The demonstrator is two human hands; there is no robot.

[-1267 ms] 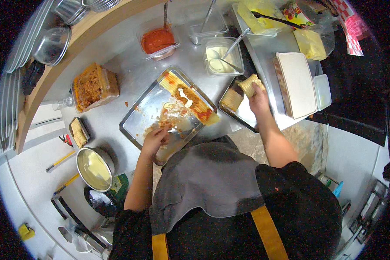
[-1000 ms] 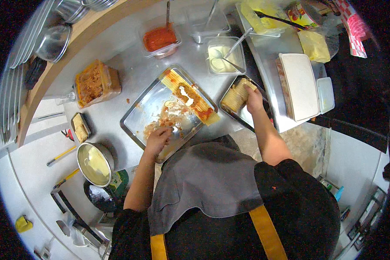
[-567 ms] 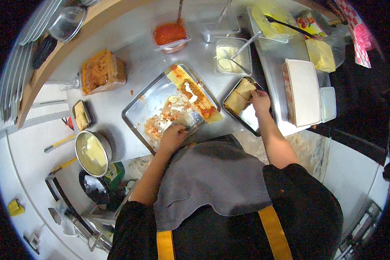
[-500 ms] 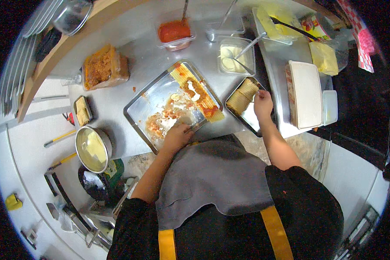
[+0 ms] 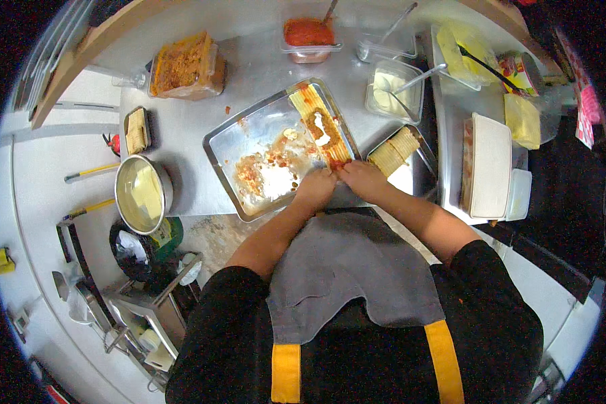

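A ridged yellow pasta sheet (image 5: 308,106) lies along the right side of a large metal tray (image 5: 238,137). On it sit brown minced filling, a streak of white sauce and some red sauce. At its near end, my left hand (image 5: 316,187) and my right hand (image 5: 361,180) meet side by side, fingers curled and pinching the sheet's edge; the fingertips are partly hidden. Smears of sauce and crumbs cover the tray's middle. Just right of my right hand, a smaller metal tray (image 5: 427,161) carries rolled ridged pasta (image 5: 392,153).
Behind the tray stand tubs of minced filling (image 5: 185,64), red sauce (image 5: 308,34) and white sauce (image 5: 384,101) with spoons. A metal bowl (image 5: 122,195) with yellow sheets and a small loaf-shaped tray (image 5: 137,130) are at left. A white-lidded box (image 5: 490,165) stands at right.
My right hand has left the rolled pasta in the small tray and come to the near end of the pasta sheet. My left hand has moved right to join it. The view has shifted.
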